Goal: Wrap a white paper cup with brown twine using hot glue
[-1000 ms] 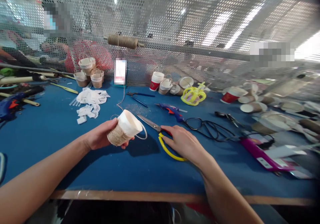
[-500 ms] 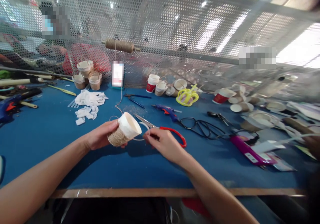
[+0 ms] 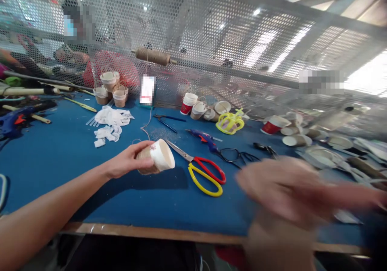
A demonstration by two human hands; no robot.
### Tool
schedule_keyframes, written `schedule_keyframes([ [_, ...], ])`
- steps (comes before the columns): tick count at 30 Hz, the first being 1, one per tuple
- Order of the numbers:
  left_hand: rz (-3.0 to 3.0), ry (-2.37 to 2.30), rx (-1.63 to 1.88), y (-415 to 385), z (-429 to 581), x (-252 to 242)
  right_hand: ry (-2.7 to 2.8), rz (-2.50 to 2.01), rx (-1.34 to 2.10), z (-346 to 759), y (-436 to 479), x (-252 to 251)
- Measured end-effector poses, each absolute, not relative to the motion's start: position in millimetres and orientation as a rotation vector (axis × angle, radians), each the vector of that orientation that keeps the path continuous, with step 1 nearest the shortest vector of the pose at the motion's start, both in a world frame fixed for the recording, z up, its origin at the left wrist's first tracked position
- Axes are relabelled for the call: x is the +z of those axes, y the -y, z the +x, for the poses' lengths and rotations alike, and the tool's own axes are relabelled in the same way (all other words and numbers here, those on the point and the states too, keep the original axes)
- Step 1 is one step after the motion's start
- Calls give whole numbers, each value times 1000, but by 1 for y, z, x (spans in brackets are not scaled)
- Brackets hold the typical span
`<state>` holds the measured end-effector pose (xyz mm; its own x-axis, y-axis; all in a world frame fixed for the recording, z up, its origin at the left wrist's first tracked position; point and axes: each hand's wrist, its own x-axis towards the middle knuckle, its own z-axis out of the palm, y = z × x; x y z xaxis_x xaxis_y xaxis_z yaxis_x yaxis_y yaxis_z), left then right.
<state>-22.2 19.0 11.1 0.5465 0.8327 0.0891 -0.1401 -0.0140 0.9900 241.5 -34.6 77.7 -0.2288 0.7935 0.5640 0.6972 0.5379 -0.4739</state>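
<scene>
My left hand [image 3: 133,160] is closed around a paper cup [image 3: 163,156], its lower part wrapped in brown twine. The cup is tilted, its open white rim towards the right. To its right lie the scissors [image 3: 192,160] with one red and one yellow handle, blades pointing at the cup. My right hand [image 3: 275,186] is over the right side of the table, smeared by motion, so its fingers cannot be made out. A blurred skin-toned shape reaches in beside it from the right edge; whose it is I cannot tell.
A twine roll [image 3: 154,56] hangs on the mesh panel [image 3: 193,29]. Twine-wrapped cups [image 3: 119,98], paper strips [image 3: 111,116], pliers [image 3: 169,122], a glue gun [image 3: 202,138] and a yellow crown-shaped piece [image 3: 229,122] lie on the blue table [image 3: 151,210]. More cups [image 3: 273,125] sit at right.
My right hand has left the cup and swung right, uncovering the scissors' yellow handle. The pale loop near its fingers no longer shows beside the cup. My left hand has turned the cup slightly.
</scene>
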Motion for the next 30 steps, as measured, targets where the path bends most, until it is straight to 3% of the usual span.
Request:
schedule_keyframes([
  [4,1821,-902,906,-11,-15,13,2055,-1207,580,197,9,68],
  [9,2217,-969,968,-7,-12,10,2034,-1277,773,171,-3,54],
  [19,2234,-1086,966,-9,-10,9,1889,-1217,862,169,-7,40],
  [30,2124,-1156,940,-10,-10,5,1840,-1175,696,184,-5,26],
])
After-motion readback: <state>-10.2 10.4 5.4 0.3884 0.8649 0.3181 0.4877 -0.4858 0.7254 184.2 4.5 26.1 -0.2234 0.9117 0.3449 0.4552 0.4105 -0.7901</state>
